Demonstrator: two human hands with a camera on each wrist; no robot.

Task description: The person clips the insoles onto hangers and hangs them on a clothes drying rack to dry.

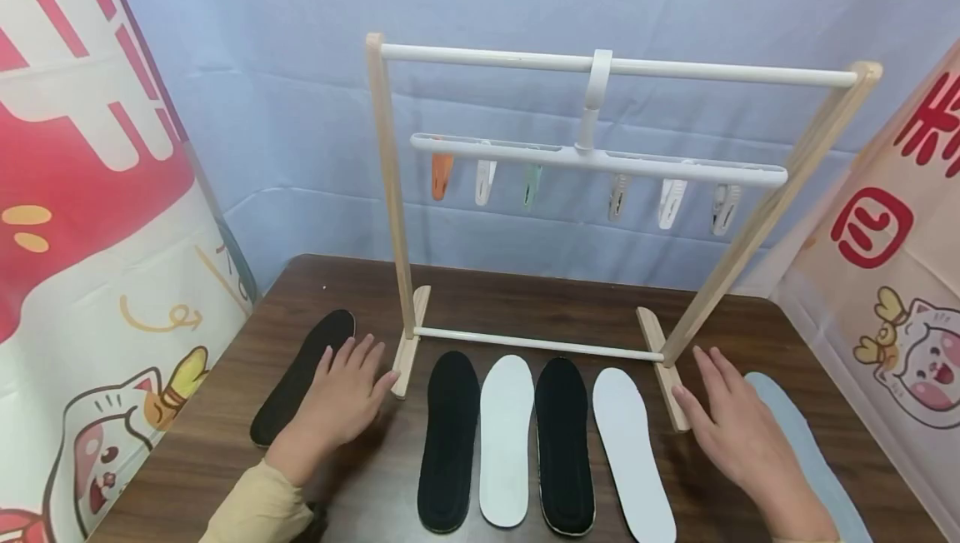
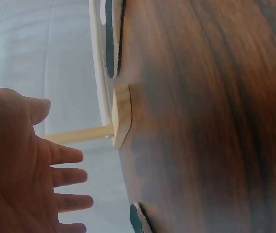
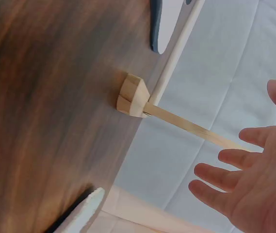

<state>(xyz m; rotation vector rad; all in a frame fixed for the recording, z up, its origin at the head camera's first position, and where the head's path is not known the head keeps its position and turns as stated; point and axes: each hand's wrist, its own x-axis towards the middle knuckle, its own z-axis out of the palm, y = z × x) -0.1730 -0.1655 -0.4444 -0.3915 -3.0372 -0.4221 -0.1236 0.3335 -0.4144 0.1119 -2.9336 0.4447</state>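
My left hand (image 1: pixel 341 397) hovers palm down with spread fingers, overlapping a black insole (image 1: pixel 300 385) at the table's left side. On the right, my right hand (image 1: pixel 738 426) is likewise spread and holds nothing, between a white insole (image 1: pixel 635 455) and a light blue insole (image 1: pixel 810 460). Both wrist views show straight fingers with air under the palms. A row lies between the hands: a black insole (image 1: pixel 450 443), a white insole (image 1: pixel 507 443), another black insole (image 1: pixel 564 447) and that slanted white one.
Behind the row stands a wooden rack (image 1: pixel 388 185) with white bars. A white hanger (image 1: pixel 510 151) hooks over its top bar, carrying several clips, among them an orange clip (image 1: pixel 442 176) and a green clip (image 1: pixel 532 186). Printed cloths flank the brown table (image 1: pixel 525 293).
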